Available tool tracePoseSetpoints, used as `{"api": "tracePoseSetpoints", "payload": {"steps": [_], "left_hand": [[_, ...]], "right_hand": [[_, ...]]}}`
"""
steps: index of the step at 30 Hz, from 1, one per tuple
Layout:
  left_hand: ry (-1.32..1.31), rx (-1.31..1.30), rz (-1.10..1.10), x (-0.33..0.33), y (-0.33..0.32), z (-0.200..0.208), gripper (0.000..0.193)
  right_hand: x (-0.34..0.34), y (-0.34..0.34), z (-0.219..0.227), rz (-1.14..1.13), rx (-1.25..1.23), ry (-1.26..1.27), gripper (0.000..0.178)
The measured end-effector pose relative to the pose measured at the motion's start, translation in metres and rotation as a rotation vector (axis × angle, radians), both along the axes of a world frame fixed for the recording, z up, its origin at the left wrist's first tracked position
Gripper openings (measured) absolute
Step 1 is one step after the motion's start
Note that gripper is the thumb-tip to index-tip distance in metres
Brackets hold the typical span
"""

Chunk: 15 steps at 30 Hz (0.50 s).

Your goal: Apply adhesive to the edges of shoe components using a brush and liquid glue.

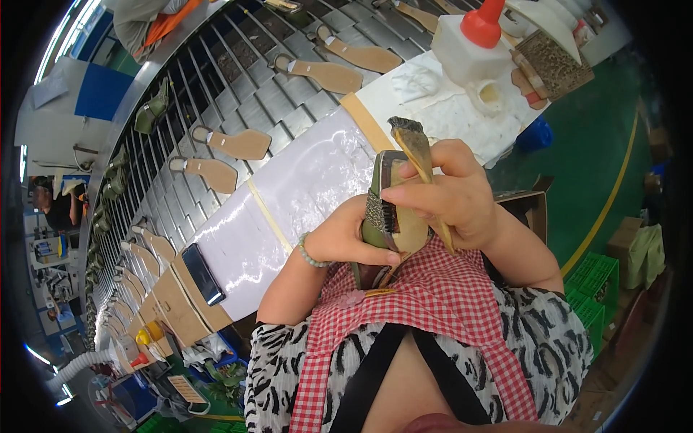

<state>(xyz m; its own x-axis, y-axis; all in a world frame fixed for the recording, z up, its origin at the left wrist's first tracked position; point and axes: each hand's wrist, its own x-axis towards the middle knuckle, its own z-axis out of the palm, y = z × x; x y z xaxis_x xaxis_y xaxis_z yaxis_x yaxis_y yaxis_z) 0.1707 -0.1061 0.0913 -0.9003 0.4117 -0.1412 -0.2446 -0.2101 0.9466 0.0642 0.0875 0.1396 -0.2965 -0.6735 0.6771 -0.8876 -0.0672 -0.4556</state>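
My left hand is closed round a green shoe with a glittery strap, held up in front of my apron. The shoe's pale underside faces my right hand. My right hand pinches a flat wooden-handled brush. Its dark, caked bristles point up and away from me, above the shoe's far end. The handle slants across the underside, its lower end near my right palm. Whether the brush touches the shoe I cannot tell. Part of the shoe is hidden behind my fingers.
Tan shoe soles lie on a slatted metal conveyor, with green shoes along its far side. A white bottle with a red top and an open pot stand at right. A phone lies left; green crates sit on the floor.
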Motion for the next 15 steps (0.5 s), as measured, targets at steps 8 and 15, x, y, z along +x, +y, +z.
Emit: {"api": "tracePoseSetpoints", "payload": {"steps": [8,15], "left_hand": [[-0.029,-0.015,0.021,0.002,0.004,-0.003,0.056],[-0.022,0.013,0.002,-0.013,0.008,-0.005,0.052]], "right_hand": [[0.004,0.007,-0.008,-0.05,0.005,0.162,0.042],[-0.009,0.023,-0.004,-0.069,-0.043,0.044,0.036]]}}
